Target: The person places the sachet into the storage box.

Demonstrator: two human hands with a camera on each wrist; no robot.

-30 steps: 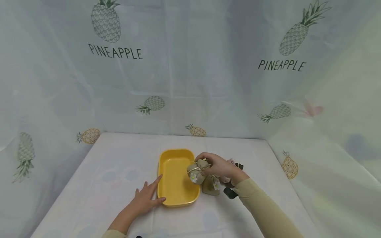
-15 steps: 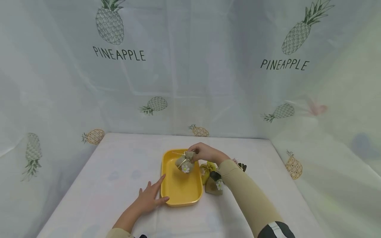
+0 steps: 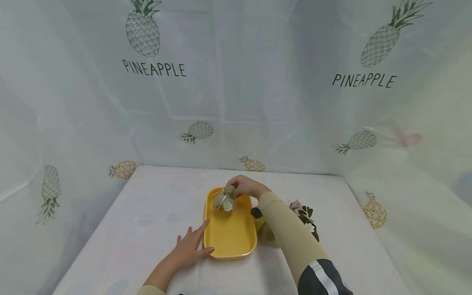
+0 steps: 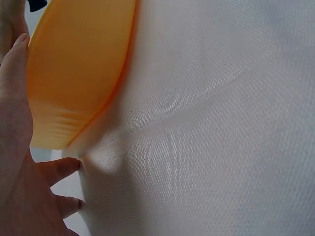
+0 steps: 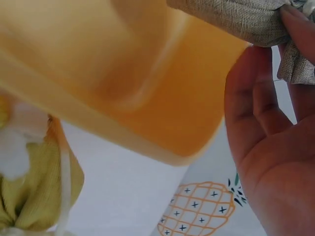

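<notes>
Over the far end of the yellow tray [image 3: 230,237], my right hand [image 3: 247,186] pinches a grey-beige drawstring pouch [image 3: 223,200] by its gathered neck. A white flower and a thin tie decorate the pouch. In the right wrist view the same pouch [image 5: 236,19] is between thumb and fingers, near the tray's rim [image 5: 177,160]; whether it touches the tray floor I cannot tell. My left hand [image 3: 188,248] touches the tray's near left side with spread fingers. The left wrist view has that hand [image 4: 19,137] against the tray's outer wall [image 4: 78,73].
Right of the tray, partly behind my right sleeve [image 3: 291,233], lie a yellow pouch [image 3: 259,223], a beige pouch [image 3: 268,235], a dark pouch with a white flower [image 3: 309,221] and a pink one [image 3: 295,206]. A pineapple-print curtain [image 3: 236,94] hangs behind the white table [image 3: 166,184].
My right hand has carried the pouch left and away from me, from the tray's right edge to over its far end. The left hand stays at the tray's side. The head view has shifted slightly.
</notes>
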